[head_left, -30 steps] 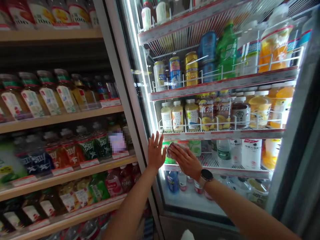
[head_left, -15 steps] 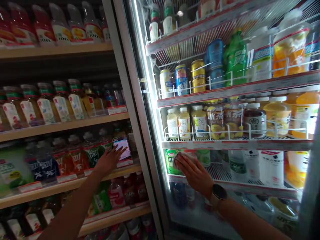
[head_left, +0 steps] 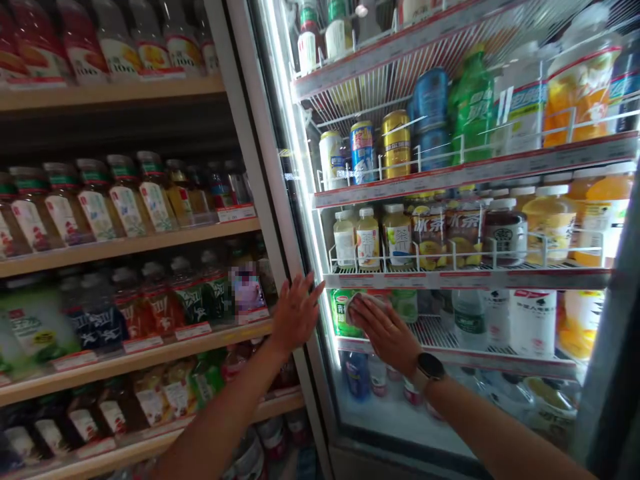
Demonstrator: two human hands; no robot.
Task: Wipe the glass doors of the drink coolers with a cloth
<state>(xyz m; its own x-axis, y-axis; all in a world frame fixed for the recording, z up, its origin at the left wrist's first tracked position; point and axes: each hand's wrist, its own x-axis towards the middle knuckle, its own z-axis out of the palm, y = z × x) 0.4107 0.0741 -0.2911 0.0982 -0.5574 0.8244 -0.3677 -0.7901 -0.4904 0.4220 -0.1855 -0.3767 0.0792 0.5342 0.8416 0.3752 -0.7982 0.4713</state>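
Observation:
My right hand (head_left: 387,330), with a dark watch (head_left: 430,367) on the wrist, presses a pale cloth (head_left: 367,308) against the glass door, in front of a green package (head_left: 344,313). Its fingers lie together over the cloth. My left hand (head_left: 297,313) is raised beside the metal door frame (head_left: 265,180), fingers spread, holding nothing. Whether it touches the frame I cannot tell. Left of it, a phone (head_left: 247,290), partly blurred out, stands on the wooden shelf among bottles.
Wooden shelves (head_left: 125,247) with rows of bottles fill the left side. Behind the glass, wire shelves (head_left: 450,277) hold cans, bottles and jugs. A bright light strip (head_left: 300,167) runs down the door's left edge. A dark edge (head_left: 607,373) stands at the far right.
My left hand has moved right, from in front of the phone to the door frame. The right hand and cloth have shifted slightly, still on the glass. The view has tilted a little.

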